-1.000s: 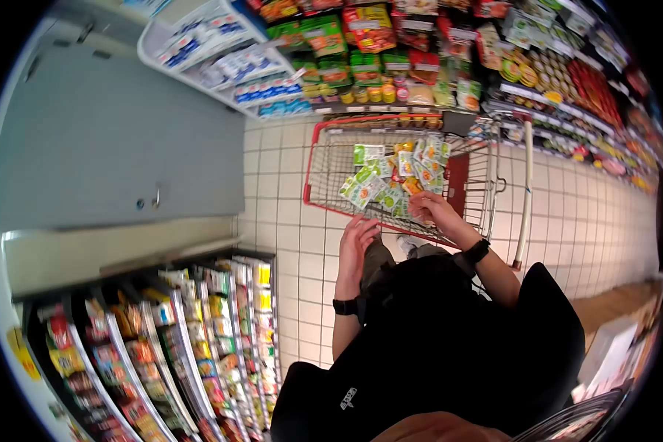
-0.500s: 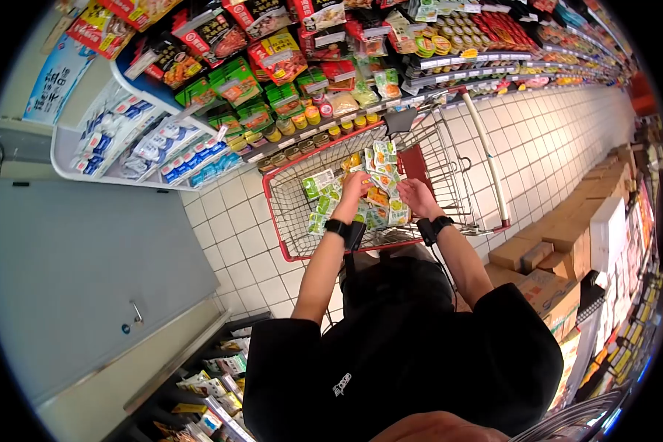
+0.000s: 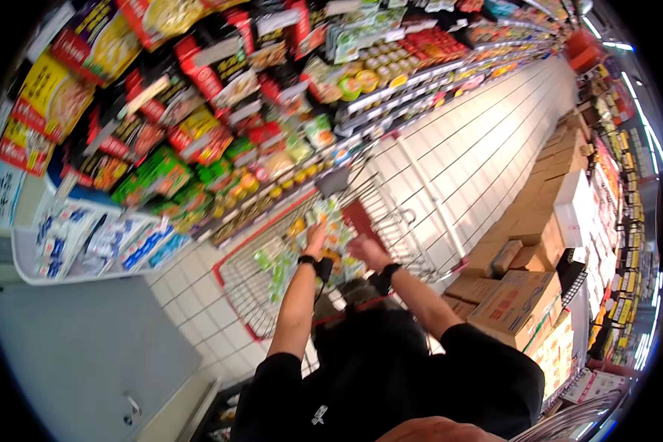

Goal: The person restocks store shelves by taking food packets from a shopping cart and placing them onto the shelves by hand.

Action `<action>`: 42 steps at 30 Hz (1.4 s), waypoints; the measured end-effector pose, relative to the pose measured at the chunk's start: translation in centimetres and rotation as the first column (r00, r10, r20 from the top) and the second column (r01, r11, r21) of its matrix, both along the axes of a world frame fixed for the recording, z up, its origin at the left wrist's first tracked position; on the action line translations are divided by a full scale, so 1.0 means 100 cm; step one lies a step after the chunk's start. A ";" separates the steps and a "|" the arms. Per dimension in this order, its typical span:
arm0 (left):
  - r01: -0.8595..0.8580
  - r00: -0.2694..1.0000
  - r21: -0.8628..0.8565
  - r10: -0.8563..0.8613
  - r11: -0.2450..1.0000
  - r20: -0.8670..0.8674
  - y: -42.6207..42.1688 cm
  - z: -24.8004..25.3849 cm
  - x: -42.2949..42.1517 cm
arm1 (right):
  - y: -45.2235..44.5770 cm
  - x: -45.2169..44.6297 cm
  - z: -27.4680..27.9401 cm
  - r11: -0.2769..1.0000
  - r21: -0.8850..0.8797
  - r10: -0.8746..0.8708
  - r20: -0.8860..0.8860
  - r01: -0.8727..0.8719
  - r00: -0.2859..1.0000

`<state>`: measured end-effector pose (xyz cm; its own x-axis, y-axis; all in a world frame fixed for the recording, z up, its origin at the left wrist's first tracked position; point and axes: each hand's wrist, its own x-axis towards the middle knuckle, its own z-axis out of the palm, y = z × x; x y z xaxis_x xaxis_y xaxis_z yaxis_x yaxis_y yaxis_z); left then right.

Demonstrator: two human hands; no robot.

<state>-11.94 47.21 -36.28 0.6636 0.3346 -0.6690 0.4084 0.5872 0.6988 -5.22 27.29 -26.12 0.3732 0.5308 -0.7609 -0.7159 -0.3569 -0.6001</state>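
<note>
A wire shopping cart (image 3: 247, 313) with a red rim stands in front of me. Green-and-white food packets (image 3: 274, 267) are piled in it, some with orange print. My left hand (image 3: 315, 240) is over the middle of the pile, touching or very near the packets; motion smears its fingers, so its grip is unclear. To its right, my right hand (image 3: 370, 252) hovers beside the packets near the cart's red panel (image 3: 362, 222). Its fingers look apart, with no packet visible in them. Both wrists wear black bands.
Shelves of bagged foods (image 3: 202, 136) and small jars run along the far side. A white bin (image 3: 29, 254) of blue-and-white packs stands left, above a grey door (image 3: 81, 353). Stacked cardboard boxes (image 3: 519, 302) line the right. The cart handle (image 3: 431, 195) faces right.
The view has tilted and shifted, so the cart and hands appear lower and farther left, and more ceiling lights show. Both hands remain over the packets in the cart.
</note>
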 end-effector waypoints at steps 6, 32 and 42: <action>0.048 0.917 0.304 0.079 0.951 -0.392 -0.005 0.000 0.034 | 0.020 0.007 0.038 0.989 -0.088 -0.131 -0.191 0.116 0.973; 0.069 0.936 0.159 -0.009 0.985 -0.353 -0.014 -0.009 0.064 | -0.042 0.020 -0.017 0.993 -0.017 -0.112 -0.418 0.115 0.901; -0.015 0.985 0.419 0.084 0.908 -0.148 -0.034 -0.028 0.025 | -0.025 0.019 -0.010 0.997 -0.069 -0.054 -0.368 0.031 0.928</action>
<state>-9.45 43.80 -39.09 0.5354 0.6347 -0.5572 0.5124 0.2803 0.8117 -3.31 24.81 -27.08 0.0804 0.4688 -0.8796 -0.8979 -0.3490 -0.2681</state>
